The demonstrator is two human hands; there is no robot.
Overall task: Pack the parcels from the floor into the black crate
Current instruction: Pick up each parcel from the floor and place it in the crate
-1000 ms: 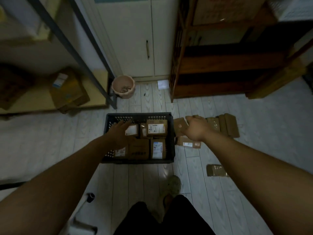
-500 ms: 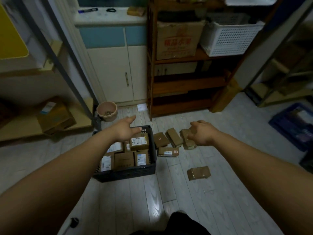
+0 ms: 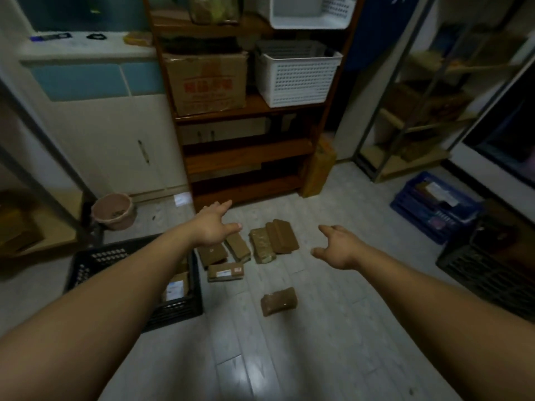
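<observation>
Holding out left grip [image 3: 212, 230] and right grip [image 3: 339, 248], both spread open and empty, near several brown parcels [image 3: 262, 246] waiting on the floor [image 3: 318, 342] mid-frame, beside the partly filled black crate [image 3: 176, 312] at lower left.

Red characters in a framed row sit on the front of the cardboard box [image 3: 207, 82] on the wooden shelf [image 3: 246, 153], with fainter red lines under them, and all of it is too blurred to read. There's a pale shipping label on the floor parcel [image 3: 225, 272] and a white one on the crated parcel [image 3: 173, 290] in the black crate [image 3: 86, 264], print too small to make out. Nothing legible here.
</observation>
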